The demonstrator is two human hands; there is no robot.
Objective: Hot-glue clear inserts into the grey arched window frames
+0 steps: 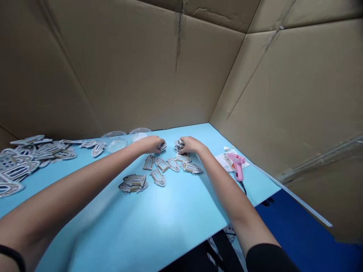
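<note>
Both arms reach to the far side of a light blue table (159,223). My left hand (151,144) is closed on a small arched frame piece (162,146), its edge showing past the fingertips. My right hand (190,144) grips the side of a small stack of arched frame pieces (179,145). Several more of these white-and-gold pieces lie flat just nearer to me, among them a single arched piece (157,177). A small overlapping pile of arched pieces (133,183) rests to their left.
A large heap of bigger arched pieces (25,162) covers the table's left side. Clear plastic bowls (115,140) stand at the back. A pink glue gun (238,164) lies at the right on white paper (225,161). Cardboard walls (136,68) enclose the back and right.
</note>
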